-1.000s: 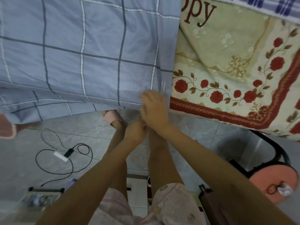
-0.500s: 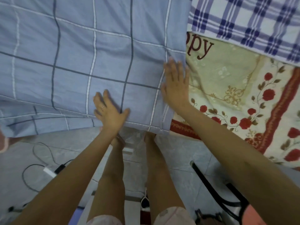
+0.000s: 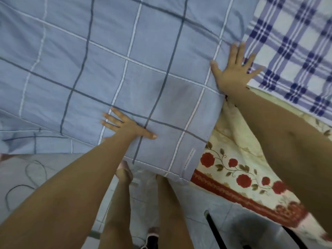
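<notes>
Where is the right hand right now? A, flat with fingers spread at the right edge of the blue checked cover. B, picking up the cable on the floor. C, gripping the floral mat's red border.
A: the right hand lies flat, fingers spread, on the right edge of the blue checked cover, next to the plaid cloth.

I see a bed (image 3: pixel 251 201) covered by a cream rose-print sheet (image 3: pixel 231 135). On it lie a pale blue grid-checked cover (image 3: pixel 143 51), overhanging the near edge, and just beside it a white-and-navy plaid cloth (image 3: pixel 296 51).
</notes>
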Tool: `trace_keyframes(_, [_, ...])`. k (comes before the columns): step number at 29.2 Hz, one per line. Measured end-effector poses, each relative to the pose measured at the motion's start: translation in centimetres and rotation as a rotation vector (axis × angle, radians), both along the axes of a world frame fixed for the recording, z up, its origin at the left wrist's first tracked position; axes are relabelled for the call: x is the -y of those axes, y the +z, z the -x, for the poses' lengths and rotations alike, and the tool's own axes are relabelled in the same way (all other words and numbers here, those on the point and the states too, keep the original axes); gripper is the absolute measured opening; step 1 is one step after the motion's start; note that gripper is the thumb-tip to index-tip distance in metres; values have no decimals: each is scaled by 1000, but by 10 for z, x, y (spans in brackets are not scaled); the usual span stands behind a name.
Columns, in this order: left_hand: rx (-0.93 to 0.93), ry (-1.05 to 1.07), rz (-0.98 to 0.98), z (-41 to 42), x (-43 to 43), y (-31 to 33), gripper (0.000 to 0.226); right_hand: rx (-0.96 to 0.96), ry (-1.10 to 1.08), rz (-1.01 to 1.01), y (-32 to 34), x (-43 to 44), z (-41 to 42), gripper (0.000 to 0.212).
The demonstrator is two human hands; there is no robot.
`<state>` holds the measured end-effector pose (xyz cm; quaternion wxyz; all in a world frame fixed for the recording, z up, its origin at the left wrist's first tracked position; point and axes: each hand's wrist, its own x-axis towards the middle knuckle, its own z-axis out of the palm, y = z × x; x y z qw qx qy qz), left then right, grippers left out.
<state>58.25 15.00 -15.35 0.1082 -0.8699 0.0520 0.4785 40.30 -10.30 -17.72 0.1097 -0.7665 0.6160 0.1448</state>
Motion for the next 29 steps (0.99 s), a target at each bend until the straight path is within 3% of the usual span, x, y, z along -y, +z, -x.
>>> trace_keyframes(1, [-10, 2, -9, 2, 1, 2, 171, -31, -47, 17, 4, -3, -9, 81])
trace_keyframes(3, [-18, 10, 13, 1, 1, 8, 170, -3, 143, 143, 8, -18, -40, 70])
trace_keyframes(5, [-8, -18, 52, 2, -1, 10, 170, 163, 568, 187, 7, -50, -79, 62])
trace_keyframes(7, [46, -4, 87, 4, 0, 9, 173, 263, 1138, 70, -1, -84, -116, 55])
trace_keyframes(9, [52, 38, 68, 4, 2, 11, 176, 159, 1614, -154, -8, -79, -145, 56])
trace_keyframes(10, [22, 40, 54, 3, 3, 11, 176, 155, 1662, -193, -11, -57, -155, 59])
trace_keyframes(11, [-14, 33, 57, 2, 3, 10, 176, 189, 1570, -195, -13, -32, -160, 63])
trace_keyframes(13, [-62, 20, 99, -3, -3, 5, 174, 224, 1117, -111, -14, 23, -155, 69])
trace_keyframes(16, [-56, 8, 138, -7, -9, 3, 171, 124, 472, 2, -6, 80, -105, 63])
trace_keyframes(18, [-119, 3, 137, -7, -13, 1, 171, -9, 286, 27, 7, 79, -81, 64])
trace_keyframes(21, [-106, -2, 150, -6, -9, 3, 171, 50, 427, 129, 22, 36, -72, 65])
trace_keyframes(24, [-113, -8, 126, -8, -5, 5, 173, 214, 969, 38, 27, -45, -73, 60])
trace_keyframes(26, [-110, -5, 127, -8, -9, 6, 176, 106, 1259, -80, 14, -85, -56, 55])
trace_keyframes(27, [-122, -9, 125, -8, -11, 6, 177, 20, 1240, -155, 8, -91, -43, 55])
trace_keyframes(29, [-135, 11, 130, -9, -10, 7, 177, -85, 895, -218, 4, -94, -16, 60])
